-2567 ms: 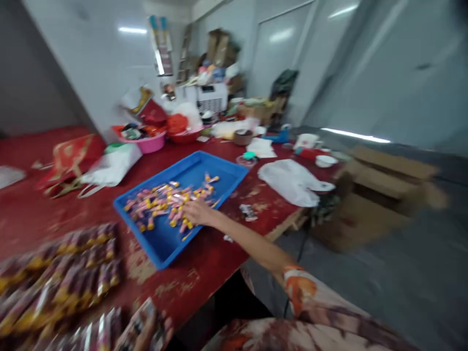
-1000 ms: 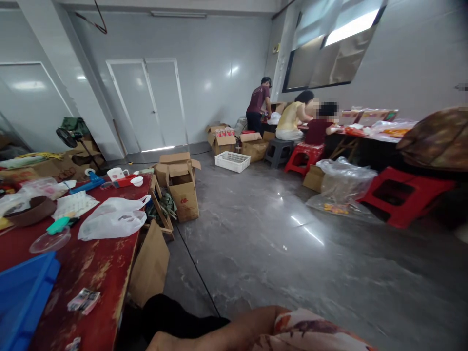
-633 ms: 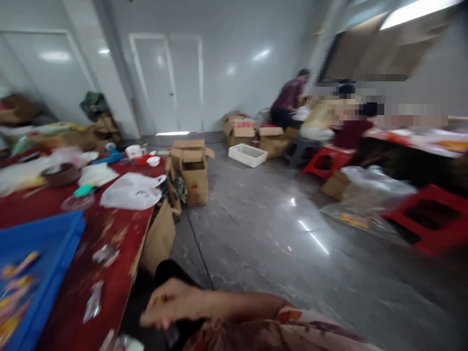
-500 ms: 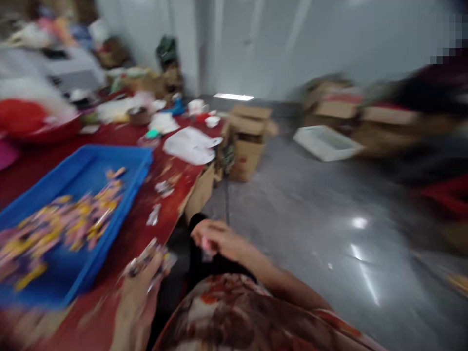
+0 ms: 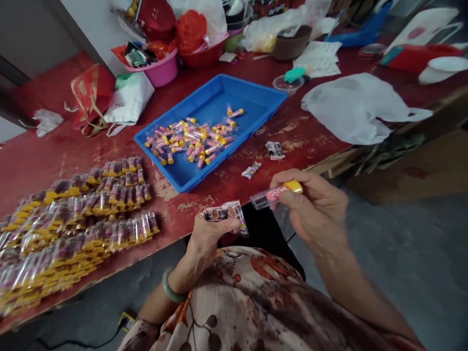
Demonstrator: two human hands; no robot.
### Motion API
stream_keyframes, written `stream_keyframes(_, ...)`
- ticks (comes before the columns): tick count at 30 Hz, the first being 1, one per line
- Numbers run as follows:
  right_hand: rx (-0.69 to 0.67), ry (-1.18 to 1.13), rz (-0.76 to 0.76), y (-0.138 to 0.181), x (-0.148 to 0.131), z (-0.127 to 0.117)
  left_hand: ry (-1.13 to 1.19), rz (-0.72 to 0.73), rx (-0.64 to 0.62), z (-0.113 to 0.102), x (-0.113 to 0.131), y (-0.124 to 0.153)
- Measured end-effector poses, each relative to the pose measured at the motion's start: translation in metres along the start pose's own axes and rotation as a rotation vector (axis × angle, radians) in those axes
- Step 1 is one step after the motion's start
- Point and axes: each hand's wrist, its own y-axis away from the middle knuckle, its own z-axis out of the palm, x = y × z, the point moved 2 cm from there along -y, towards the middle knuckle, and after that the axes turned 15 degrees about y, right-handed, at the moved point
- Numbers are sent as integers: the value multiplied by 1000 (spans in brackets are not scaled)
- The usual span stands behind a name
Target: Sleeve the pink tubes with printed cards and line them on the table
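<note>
My left hand [image 5: 215, 231] is closed on printed plastic sachets [image 5: 234, 210], just off the table's front edge. My right hand [image 5: 316, 207] pinches a small clear tube [image 5: 276, 193] that has a yellow cap and pink contents. The tube is tilted, its clear end pointing left towards the sachets but apart from them. Two loose sachets, one silvery [image 5: 251, 170] and one dark-printed [image 5: 275, 150], lie on the red table [image 5: 175, 202] beyond my hands. Behind them, a blue tray [image 5: 252, 102] holds a heap of similar yellow-capped tubes [image 5: 197, 136].
Rows of stacked, filled tubes [image 5: 91, 224] cover the table's left front. A white plastic bag [image 5: 351, 107] lies at the right. Along the back stand a pink basin [image 5: 161, 68], a brown bowl [image 5: 292, 44], and paper bags [image 5: 129, 100]. A lidded plastic tub [image 5: 288, 84] sits beside the tray.
The view has swung left, bringing the stacked tubes into sight. My right hand has risen from near my body and now shows the tube. The sachets stay in my left hand.
</note>
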Motion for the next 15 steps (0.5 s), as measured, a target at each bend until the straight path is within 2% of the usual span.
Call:
stream_keyframes(5, -91, 46, -54, -18, -6, 20, 39, -31, 41, -12, 9, -1)
stream_keyframes(7, -129, 40, -105, -12, -6, 21, 138, -27, 99, -16, 11, -5)
stream_keyframes(12, -331, 141, -233, 14, 5, 25, 384, -28, 233, -20, 16, -13)
stream_keyframes(15, -308, 224, -281, 21, 12, 35, 444, -33, 264, -19, 18, -13)
